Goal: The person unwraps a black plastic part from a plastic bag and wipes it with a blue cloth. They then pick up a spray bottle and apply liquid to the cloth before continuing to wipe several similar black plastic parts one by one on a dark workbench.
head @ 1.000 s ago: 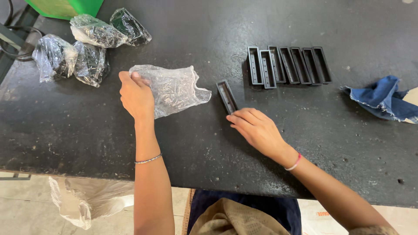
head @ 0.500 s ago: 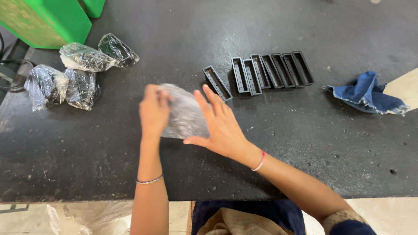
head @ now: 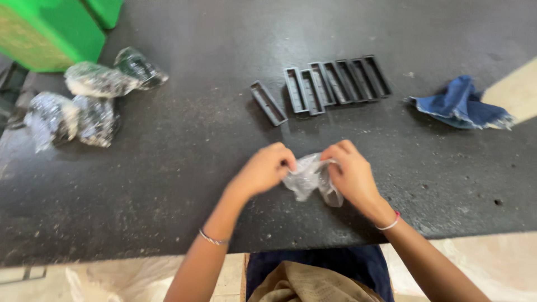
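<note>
Both my hands hold a crumpled clear plastic bag (head: 309,178) just above the dark table (head: 168,168), near its front edge. My left hand (head: 264,169) pinches the bag's left side and my right hand (head: 351,174) grips its right side. Beyond them lies a single black rectangular plastic frame (head: 268,103), set at an angle. To its right stands a row of several similar black frames (head: 335,83), side by side.
Several clear bags stuffed with dark parts (head: 92,103) lie at the far left. A green crate (head: 47,31) stands at the top left corner. A crumpled blue cloth (head: 461,105) lies at the right. Another clear bag (head: 95,282) hangs below the table's front edge.
My right hand left the single black frame and joined my left hand on the bag. The bag went from spread flat to bunched up, and came closer to the front edge.
</note>
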The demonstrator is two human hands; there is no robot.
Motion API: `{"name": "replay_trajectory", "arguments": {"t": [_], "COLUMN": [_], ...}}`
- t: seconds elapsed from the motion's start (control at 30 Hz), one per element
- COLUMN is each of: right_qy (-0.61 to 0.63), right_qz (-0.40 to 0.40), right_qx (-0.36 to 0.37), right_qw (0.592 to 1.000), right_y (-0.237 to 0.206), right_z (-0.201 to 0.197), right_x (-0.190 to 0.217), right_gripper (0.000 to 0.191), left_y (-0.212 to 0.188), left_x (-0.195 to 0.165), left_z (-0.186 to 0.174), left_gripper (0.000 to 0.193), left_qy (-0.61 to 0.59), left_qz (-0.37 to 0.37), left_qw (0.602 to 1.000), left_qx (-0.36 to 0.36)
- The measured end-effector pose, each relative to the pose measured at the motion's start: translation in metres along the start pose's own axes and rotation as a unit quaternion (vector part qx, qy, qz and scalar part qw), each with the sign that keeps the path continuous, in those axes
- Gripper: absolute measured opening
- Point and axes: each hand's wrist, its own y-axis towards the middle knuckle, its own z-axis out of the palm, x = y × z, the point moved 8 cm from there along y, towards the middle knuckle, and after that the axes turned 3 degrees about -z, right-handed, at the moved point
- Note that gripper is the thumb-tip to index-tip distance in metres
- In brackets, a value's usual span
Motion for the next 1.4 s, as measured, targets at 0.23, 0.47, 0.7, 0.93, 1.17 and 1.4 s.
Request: {"name": "replay_trajectory", "arguments": {"t": [0.23, 0.47, 0.7, 0.93, 1.17, 1.4], "right_qy": [0.195, -0.018, -0.178, -0.250, -0.402, -0.181], "right_qz": [-0.037, 0.080, 0.187, 0.435, 0.410, 0.679], "right_qx": [-0.038, -0.099, -0.358, -0.421, -0.393, 0.106], "right_qw": [0.979, 0.992, 0.897, 0.756, 0.718, 0.704], "right_y": [-0.059, -0.137, -0.266, -0.398, -0.393, -0.394], "right_z": [-0.074, -0.109, -0.240, -0.297, -0.273, -0.181], "right_x": [-0.024, -0.082, -0.225, -0.384, -0.474, -0.496], "right_gripper": [0.057, 0.050, 0.029, 0.029, 0.010, 0.036], "left_y": [0.024, 0.040, 0.047, 0.038, 0.039, 0.034], "left_x": [-0.076, -0.145, -0.151, -0.121, -0.132, -0.140], "left_z": [0.121, 0.187, 0.176, 0.185, 0.184, 0.164], "left_gripper": [0.032, 0.035, 0.028, 0.023, 0.021, 0.012], "left_qy": [-0.204, 0.009, 0.040, 0.092, 0.088, 0.062], "left_qz": [0.035, 0.128, 0.065, 0.042, 0.074, 0.067], "left_qw": [0.978, 0.984, 0.992, 0.993, 0.993, 0.993], "left_qx": [0.027, 0.121, 0.099, 0.063, 0.009, -0.072]}}
